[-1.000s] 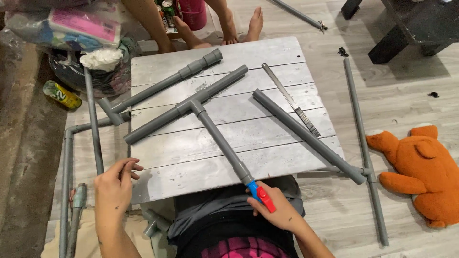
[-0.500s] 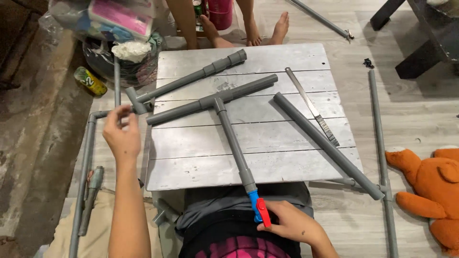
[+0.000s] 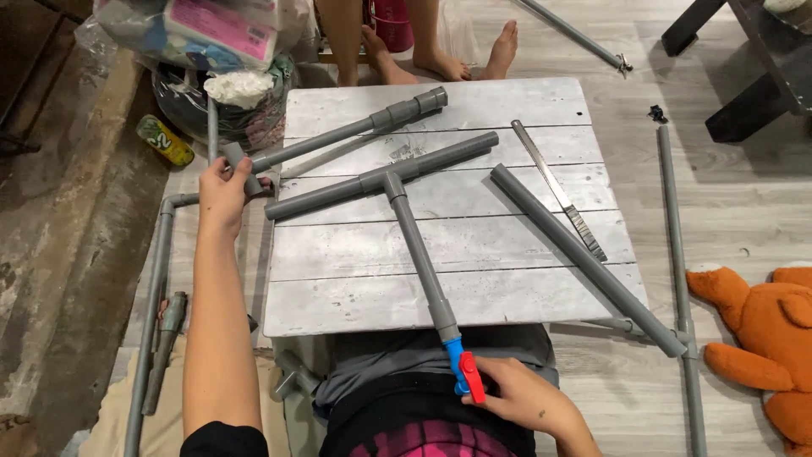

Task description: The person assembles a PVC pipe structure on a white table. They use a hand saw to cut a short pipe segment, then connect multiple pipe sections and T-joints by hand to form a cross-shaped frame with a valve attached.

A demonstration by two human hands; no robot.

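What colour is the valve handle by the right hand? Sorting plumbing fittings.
Red, on a blue valve body, clearest in the head view; the right hand touches the red handle.

At the top left, beyond the far-left corner of the grey plank surface point(image 3: 440, 279), a clear plastic-wrapped package point(image 3: 216, 30) lies on top of a heap; it is soft and oblong, with a pink printed label panel and blue and white patches showing through the wrap. Beneath it sits a dark plastic bag point(image 3: 190, 110) with crumpled white material at its mouth. Left of that bag, on the floor, lies a small green can point(image 3: 164, 140) on its side, with a yellow and white label.
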